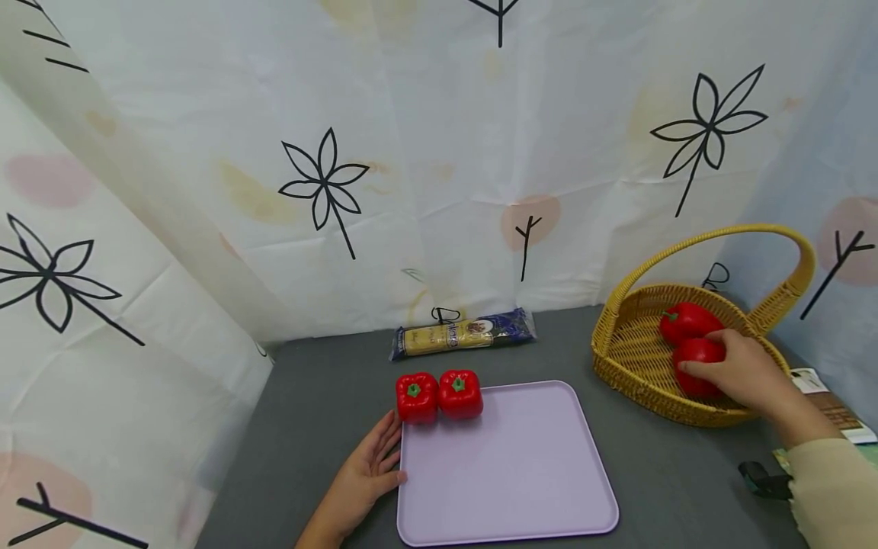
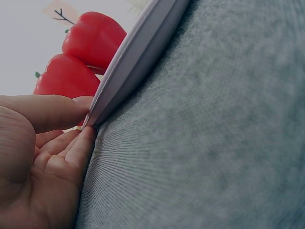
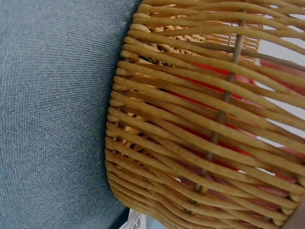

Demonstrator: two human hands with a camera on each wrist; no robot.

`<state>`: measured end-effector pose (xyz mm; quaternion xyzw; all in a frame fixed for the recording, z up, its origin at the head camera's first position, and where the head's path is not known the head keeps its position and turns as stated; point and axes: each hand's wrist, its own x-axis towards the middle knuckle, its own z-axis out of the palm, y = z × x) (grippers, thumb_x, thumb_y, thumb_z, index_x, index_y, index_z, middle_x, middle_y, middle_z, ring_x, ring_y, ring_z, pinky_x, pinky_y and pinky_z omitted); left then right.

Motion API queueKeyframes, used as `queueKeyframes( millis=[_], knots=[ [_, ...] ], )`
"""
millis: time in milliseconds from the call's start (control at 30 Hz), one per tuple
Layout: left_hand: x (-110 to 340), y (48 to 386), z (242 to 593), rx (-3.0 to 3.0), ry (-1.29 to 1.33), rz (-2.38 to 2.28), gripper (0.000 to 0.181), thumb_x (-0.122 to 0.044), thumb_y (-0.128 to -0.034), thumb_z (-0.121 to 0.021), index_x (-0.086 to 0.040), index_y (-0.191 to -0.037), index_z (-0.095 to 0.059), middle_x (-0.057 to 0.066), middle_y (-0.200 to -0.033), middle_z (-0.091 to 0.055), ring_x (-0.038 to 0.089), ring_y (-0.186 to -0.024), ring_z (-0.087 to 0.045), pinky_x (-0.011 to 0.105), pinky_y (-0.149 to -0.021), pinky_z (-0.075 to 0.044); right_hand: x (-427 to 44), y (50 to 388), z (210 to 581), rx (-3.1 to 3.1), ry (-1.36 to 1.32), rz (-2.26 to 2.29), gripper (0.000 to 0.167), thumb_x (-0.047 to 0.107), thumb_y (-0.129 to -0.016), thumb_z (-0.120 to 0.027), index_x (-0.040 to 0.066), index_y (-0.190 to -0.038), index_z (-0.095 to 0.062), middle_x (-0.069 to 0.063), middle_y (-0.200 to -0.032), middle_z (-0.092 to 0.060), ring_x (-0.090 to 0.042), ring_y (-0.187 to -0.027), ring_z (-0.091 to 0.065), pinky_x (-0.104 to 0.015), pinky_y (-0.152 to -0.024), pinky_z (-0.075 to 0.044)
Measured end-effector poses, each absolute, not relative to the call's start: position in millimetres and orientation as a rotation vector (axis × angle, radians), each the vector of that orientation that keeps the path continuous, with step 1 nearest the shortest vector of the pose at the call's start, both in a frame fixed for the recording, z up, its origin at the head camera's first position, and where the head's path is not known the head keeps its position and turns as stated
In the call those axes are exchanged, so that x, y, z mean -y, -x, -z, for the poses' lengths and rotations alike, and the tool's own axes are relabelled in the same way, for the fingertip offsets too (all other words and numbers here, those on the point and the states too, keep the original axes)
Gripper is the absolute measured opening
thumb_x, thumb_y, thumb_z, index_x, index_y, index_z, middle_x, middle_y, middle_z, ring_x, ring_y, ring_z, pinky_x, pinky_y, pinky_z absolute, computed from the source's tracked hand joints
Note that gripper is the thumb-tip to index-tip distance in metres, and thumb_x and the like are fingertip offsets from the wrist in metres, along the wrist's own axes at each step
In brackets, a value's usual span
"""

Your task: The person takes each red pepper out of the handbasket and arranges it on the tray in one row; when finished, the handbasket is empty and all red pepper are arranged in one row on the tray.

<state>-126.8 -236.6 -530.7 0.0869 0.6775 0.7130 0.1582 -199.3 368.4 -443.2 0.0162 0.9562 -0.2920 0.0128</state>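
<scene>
My left hand [image 1: 366,476] lies along the left edge of the lilac tray [image 1: 507,465]. Its fingers are extended and its thumb touches the rim; the left wrist view shows thumb and fingertips at the tray's edge [image 2: 138,55]. Two red bell peppers, one on the left [image 1: 417,398] and one on the right [image 1: 460,394], sit side by side at the tray's far left corner, green stems up. Inside the wicker basket [image 1: 624,335], my right hand [image 1: 751,374] grips a red bell pepper [image 1: 700,354]. Another red bell pepper [image 1: 688,322] lies behind it. Basket wall hides most of the hand in the right wrist view.
A spaghetti packet [image 1: 463,333] lies at the back, against the patterned curtain [image 1: 425,152]. The basket's tall handle [image 1: 713,231] arches above it. Right of the basket are a printed packet [image 1: 833,404] and a small black object [image 1: 761,479] near the sleeve.
</scene>
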Motion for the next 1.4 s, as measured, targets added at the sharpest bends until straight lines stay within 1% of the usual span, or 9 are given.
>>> queueKeyframes(
  millis=[133, 233, 500, 667, 833, 1033, 1100, 1267, 1400],
  knots=[
    [236, 126, 531, -1.941, -0.258, -2.04, 0.105, 0.016, -0.0906, -0.076, 0.001, -0.172, -0.012, 0.019, -0.179, -0.014, 0.035, -0.163, -0.015, 0.032, -0.12, -0.037, -366, 199, 445, -3.01, -0.049, 0.838, 0.09, 0.051, -0.102, -0.072, -0.028, -0.133, -0.042, -0.053, -0.125, -0.048, -0.065, -0.106, -0.053, -0.076, -0.084, -0.056],
    [236, 126, 531, -1.942, -0.261, -2.041, 0.105, 0.016, -0.0907, -0.076, 0.001, -0.172, -0.012, 0.019, -0.178, -0.015, 0.035, -0.163, -0.015, 0.031, -0.12, -0.037, -366, 199, 447, -3.026, -0.041, 0.803, 0.087, 0.052, -0.102, -0.072, -0.024, -0.133, -0.045, -0.053, -0.124, -0.05, -0.065, -0.105, -0.055, -0.077, -0.083, -0.056],
    [236, 127, 530, -1.932, -0.26, -2.04, 0.105, 0.018, -0.0906, -0.075, 0.002, -0.172, -0.011, 0.02, -0.179, -0.014, 0.035, -0.163, -0.015, 0.03, -0.119, -0.038, -369, 198, 449, -3.053, -0.008, 0.851, 0.071, 0.037, -0.1, -0.078, -0.018, -0.133, -0.047, -0.052, -0.122, -0.052, -0.065, -0.104, -0.056, -0.075, -0.08, -0.058],
    [236, 127, 530, -1.932, -0.257, -2.041, 0.104, 0.018, -0.0905, -0.075, 0.001, -0.172, -0.012, 0.02, -0.179, -0.015, 0.035, -0.163, -0.015, 0.03, -0.119, -0.038, -372, 195, 449, -3.066, 0.053, 0.957, 0.059, 0.024, -0.1, -0.075, -0.015, -0.133, -0.046, -0.05, -0.121, -0.054, -0.063, -0.102, -0.06, -0.072, -0.077, -0.06],
    [236, 127, 529, -1.941, -0.247, -2.034, 0.105, 0.017, -0.0902, -0.075, 0.002, -0.172, -0.012, 0.02, -0.178, -0.015, 0.035, -0.163, -0.016, 0.031, -0.12, -0.037, -370, 193, 445, -3.034, 0.066, 0.997, 0.055, 0.019, -0.1, -0.074, -0.016, -0.132, -0.044, -0.051, -0.123, -0.045, -0.066, -0.108, -0.051, -0.075, -0.08, -0.057],
    [236, 127, 529, -1.945, -0.259, -2.032, 0.105, 0.016, -0.0903, -0.076, 0.003, -0.172, -0.011, 0.021, -0.178, -0.014, 0.036, -0.163, -0.014, 0.029, -0.119, -0.037, -366, 193, 445, -3.04, 0.074, 0.984, 0.061, 0.036, -0.1, -0.08, -0.01, -0.125, -0.048, -0.046, -0.124, -0.049, -0.062, -0.11, -0.047, -0.075, -0.081, -0.058],
    [236, 127, 529, -1.943, -0.263, -2.034, 0.105, 0.016, -0.0903, -0.076, 0.003, -0.172, -0.011, 0.022, -0.178, -0.013, 0.037, -0.163, -0.014, 0.029, -0.119, -0.037, -366, 193, 446, -3.038, 0.068, 0.996, 0.065, 0.038, -0.099, -0.081, -0.011, -0.127, -0.048, -0.046, -0.126, -0.049, -0.062, -0.111, -0.047, -0.075, -0.082, -0.058],
    [236, 127, 529, -1.946, -0.269, -2.031, 0.105, 0.016, -0.0906, -0.076, 0.003, -0.172, -0.011, 0.022, -0.178, -0.014, 0.037, -0.163, -0.014, 0.029, -0.119, -0.038, -368, 191, 447, -3.002, 0.023, 1.056, 0.085, 0.039, -0.101, -0.079, -0.023, -0.142, -0.037, -0.05, -0.135, -0.042, -0.068, -0.116, -0.047, -0.078, -0.086, -0.056],
    [236, 127, 529, -1.943, -0.271, -2.033, 0.105, 0.016, -0.0908, -0.076, 0.003, -0.172, -0.011, 0.021, -0.178, -0.013, 0.037, -0.163, -0.014, 0.029, -0.119, -0.038, -367, 189, 445, -2.957, 0.032, 1.152, 0.09, 0.036, -0.104, -0.076, -0.021, -0.154, -0.027, -0.051, -0.145, -0.036, -0.07, -0.122, -0.046, -0.077, -0.09, -0.054]
  ],
)
